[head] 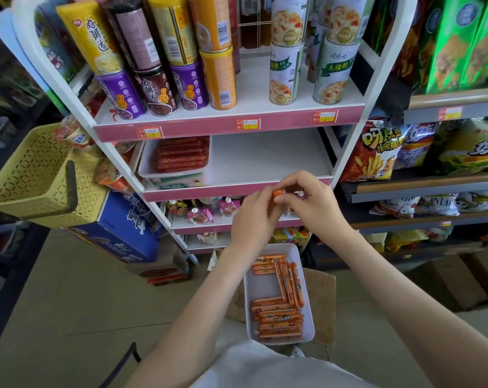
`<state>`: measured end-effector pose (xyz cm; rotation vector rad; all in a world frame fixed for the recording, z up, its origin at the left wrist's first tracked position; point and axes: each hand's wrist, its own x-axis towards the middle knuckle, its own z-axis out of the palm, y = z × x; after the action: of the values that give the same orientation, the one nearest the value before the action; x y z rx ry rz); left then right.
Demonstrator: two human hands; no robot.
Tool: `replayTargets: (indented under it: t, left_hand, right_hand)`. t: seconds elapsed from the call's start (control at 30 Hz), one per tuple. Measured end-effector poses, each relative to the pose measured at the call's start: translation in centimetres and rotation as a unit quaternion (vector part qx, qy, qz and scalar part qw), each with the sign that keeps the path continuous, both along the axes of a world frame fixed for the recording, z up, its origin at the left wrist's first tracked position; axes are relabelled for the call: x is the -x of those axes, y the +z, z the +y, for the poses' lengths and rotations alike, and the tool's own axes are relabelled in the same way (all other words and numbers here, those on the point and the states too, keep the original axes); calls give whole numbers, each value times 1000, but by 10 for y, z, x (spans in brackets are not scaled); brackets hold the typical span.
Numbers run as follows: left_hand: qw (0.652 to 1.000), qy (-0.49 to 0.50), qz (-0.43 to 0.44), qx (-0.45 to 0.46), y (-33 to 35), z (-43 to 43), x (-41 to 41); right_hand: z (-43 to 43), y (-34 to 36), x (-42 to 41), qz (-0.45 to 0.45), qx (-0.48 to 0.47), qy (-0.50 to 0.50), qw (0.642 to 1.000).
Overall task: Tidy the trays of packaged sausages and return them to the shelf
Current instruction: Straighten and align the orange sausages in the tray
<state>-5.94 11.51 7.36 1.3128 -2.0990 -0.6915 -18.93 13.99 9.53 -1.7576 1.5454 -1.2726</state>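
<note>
A tray (146, 165) of sausages (181, 155) is sitting left on the middle shelf (265, 158). A second tray (261, 287) is lying on a cardboard box (322, 303) before the unit (more sausages are filling its near end and right side). Above it, the left hand (251, 217) and right hand (311, 204) are meeting on one sausage (279, 193). A basket (35, 175) is sitting left, snack bags (377, 152) right.

A: Reference item?
B: Blue carton (119, 228), standing on the floor.
A: Above it?
B: Yellow perforated basket (38, 175), up and left. Stacked porridge cans (158, 91), higher and to the right.
A: To its right?
B: Pink drink pouches (202, 214) just beside it. Snack bags (377, 152) and green boxes (461, 43) well apart, farther right. Brown cardboard boxes (450, 278) on the floor there.
</note>
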Motion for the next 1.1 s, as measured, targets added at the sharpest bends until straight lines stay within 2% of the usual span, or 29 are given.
replayTargets:
  t: [0.07,0.17,0.27,0.33,0.47,0.57,0.7,0.77,0.83,0.93,1.0,1.1]
  left_hand:
    - [1000,17,5,-14,3,2,-1]
    - [999,17,-17,-39,3,1,-7]
    - [990,-1,59,-130,-2,-5,-16]
    - [960,-8,182,-213,-6,-7,-20]
    - [843,14,437,-313,-14,-10,-26]
    - [787,5,516,-340,-13,-10,-27]
    - [764,-11,539,-354,-15,-11,-26]
    - [770,-9,538,-344,-17,-13,-24]
    - [794,-1,519,-317,-20,-14,-23]
    - [838,12,466,-283,-23,-16,-19]
    - [874,3,412,-257,-25,-17,-15]
    - [934,-1,302,-192,-31,-18,-11]
  right_hand:
    - [-3,1,3,-92,-50,-36,994]
    - [-9,-8,13,-231,-97,-99,963]
    - [-12,-22,26,-336,-128,-133,924]
    - [-14,-33,31,-383,-156,-142,899]
    - [-16,-50,40,-449,-193,-127,863]
    - [-15,-59,43,-463,-197,-117,856]
    - [-14,-65,45,-473,-221,-119,845]
    - [-14,-67,45,-448,-248,-122,850]
    - [-14,-70,45,-393,-275,-124,868]
    - [-14,-72,40,-226,-280,-103,927]
    - [-16,-70,32,-111,-258,-51,958]
    - [-19,-64,16,-39,-204,12,978]
